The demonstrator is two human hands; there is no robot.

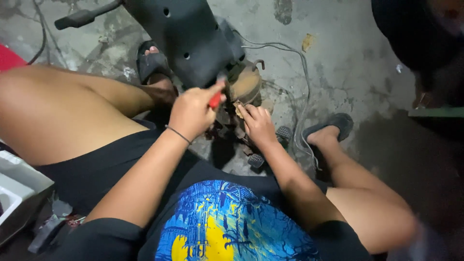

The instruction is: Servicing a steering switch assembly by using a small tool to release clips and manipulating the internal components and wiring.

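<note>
At far left a white plastic box (14, 193) sits by the person's bent leg. The left hand (193, 112) is closed around a red-handled tool (215, 100), its tip hidden against the dark panel (186, 36) above. Just right of it a rusty round metal part (245, 83) rests on the concrete floor (348, 53). The right hand (258, 124) pinches what may be a small pale piece (238, 110) beside that part. Grey cables (299, 67) run past a sandalled foot (333, 124)

A stained, cracked grey concrete floor (348, 63) fills the scene, dimly lit. Thin grey cables (295, 53) trail across it; a white plastic box (19, 191) sits at the left edge.
</note>
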